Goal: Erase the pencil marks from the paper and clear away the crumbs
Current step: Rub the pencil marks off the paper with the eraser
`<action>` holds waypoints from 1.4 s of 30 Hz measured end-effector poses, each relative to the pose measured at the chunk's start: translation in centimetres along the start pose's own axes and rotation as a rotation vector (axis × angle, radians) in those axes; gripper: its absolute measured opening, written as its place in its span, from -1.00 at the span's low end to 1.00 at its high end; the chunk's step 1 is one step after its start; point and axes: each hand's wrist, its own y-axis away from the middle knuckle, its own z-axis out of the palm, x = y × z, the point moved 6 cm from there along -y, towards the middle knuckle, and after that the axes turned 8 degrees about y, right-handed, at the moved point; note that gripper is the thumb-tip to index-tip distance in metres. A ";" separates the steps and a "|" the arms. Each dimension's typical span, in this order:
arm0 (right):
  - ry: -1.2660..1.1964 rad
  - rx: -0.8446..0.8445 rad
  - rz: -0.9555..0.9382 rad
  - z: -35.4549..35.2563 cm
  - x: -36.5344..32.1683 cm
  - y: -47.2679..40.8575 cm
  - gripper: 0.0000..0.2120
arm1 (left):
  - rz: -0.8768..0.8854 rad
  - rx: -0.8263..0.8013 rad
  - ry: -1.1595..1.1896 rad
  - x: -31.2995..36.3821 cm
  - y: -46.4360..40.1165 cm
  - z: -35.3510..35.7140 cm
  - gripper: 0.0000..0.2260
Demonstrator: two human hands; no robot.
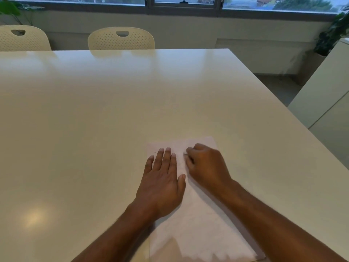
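While the left hand (162, 183) lies flat, fingers straight and together, pressing down on the paper (200, 224), the right hand (206, 163) is curled into a loose fist just beside it, fingertips tucked toward the sheet. Something small seems pinched there, but it is too blurred and hidden for me to say what it is. One sheet only: thin, matte, pale white, rectangular, lying on the near right part of the desk (113, 114). Its long axis runs from the person's body away toward the window (185, 2), slightly skewed, the far short edge just beyond both hands. A tiny dark speck (154, 152) sits near the far left corner, by the left fingertips. The desk is broad, smooth and glossy, cream-coloured, catching soft reflections. Two perforated cream plastic chairs (120, 39) with rounded backs stand at its far side, and leafy plants (332, 33) flank the room, one at each edge.
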 end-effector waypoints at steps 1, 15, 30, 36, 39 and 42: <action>-0.008 -0.018 -0.026 0.0 -0.1 0.1 -0.76 | 0.000 0.002 0.002 0.0 0.0 -0.1 -0.40; 0.084 0.043 0.196 -0.8 4.8 -2.0 -0.75 | 0.001 0.009 0.010 0.0 0.1 -0.1 -0.40; 0.063 0.037 0.096 -1.1 1.8 0.2 -0.80 | 0.000 0.029 0.000 0.0 0.0 -0.1 -0.40; 0.115 0.081 0.220 -1.4 6.1 -1.3 -0.77 | -0.004 0.018 0.009 0.0 0.0 0.0 -0.40; 0.070 0.089 0.136 -1.5 3.4 -0.4 -0.78 | -0.005 0.021 0.005 0.0 -0.1 0.0 -0.40; -0.010 -0.014 -0.003 -0.6 0.1 1.5 -0.79 | -0.005 0.021 -0.004 -0.1 -0.1 0.0 -0.40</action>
